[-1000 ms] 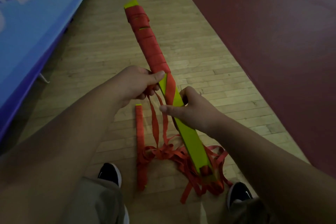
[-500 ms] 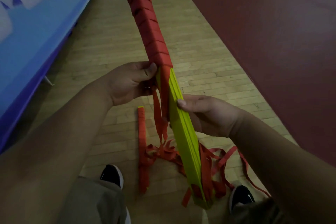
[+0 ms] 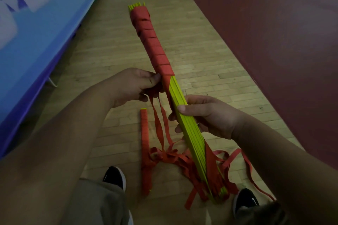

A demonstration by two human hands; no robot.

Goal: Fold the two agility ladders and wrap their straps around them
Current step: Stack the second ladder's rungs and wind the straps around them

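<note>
A folded agility ladder (image 3: pixel 190 129), a stack of yellow-green rungs, slants up and away from me. Its far half is wound in red strap (image 3: pixel 151 42). My left hand (image 3: pixel 133 86) pinches the strap against the stack where the winding ends. My right hand (image 3: pixel 206 115) grips the bare rungs just below. Loose red strap (image 3: pixel 175 157) hangs down and lies tangled on the floor. A second ladder (image 3: pixel 145 151), fully wound in red, lies flat on the floor to the left.
The wooden floor (image 3: pixel 113 47) runs ahead, with a dark red floor area (image 3: pixel 265 33) on the right. A blue padded barrier (image 3: pixel 36 29) lines the left side. My two black shoes (image 3: pixel 115 177) stand near the strap tangle.
The ladder has turned edge-on and tilted lower in view. My right hand shifted from the strap to gripping the bare rungs. My left hand still holds the strap at the winding's end.
</note>
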